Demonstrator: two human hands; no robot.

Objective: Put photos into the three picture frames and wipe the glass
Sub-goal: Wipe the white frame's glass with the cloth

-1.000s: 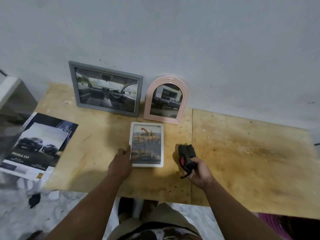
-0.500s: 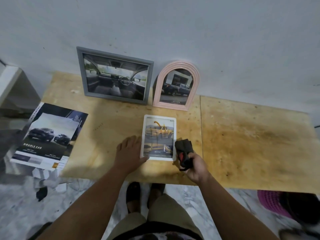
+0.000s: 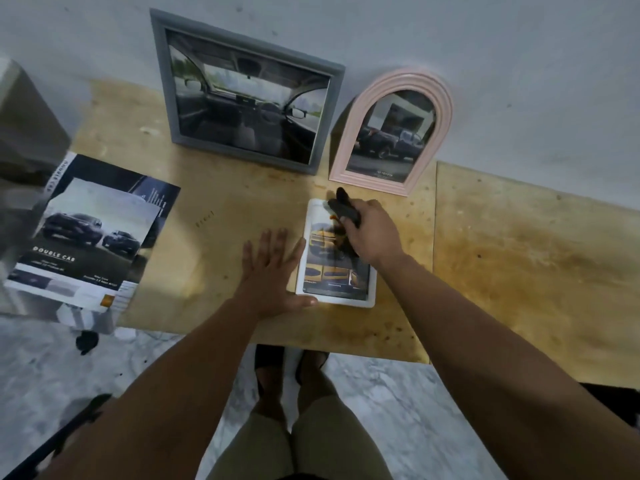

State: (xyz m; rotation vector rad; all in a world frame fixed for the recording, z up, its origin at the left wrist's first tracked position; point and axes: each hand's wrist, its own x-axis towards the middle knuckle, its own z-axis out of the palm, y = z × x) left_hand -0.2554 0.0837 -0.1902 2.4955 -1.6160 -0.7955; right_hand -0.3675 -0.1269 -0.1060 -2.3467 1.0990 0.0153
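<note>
Plywood tabletop (image 3: pixel 519 258), grey wall (image 3: pixel 485 46), marble floor (image 3: pixel 398 393)

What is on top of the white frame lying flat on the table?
The right hand holds a dark cloth on the white rectangular frame's glass; the left hand's thumb rests on its lower edge. The yellow-car photo is partly covered.

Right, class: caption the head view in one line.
Left hand steadies the white frame while right hand wipes it with a dark cloth.
</note>
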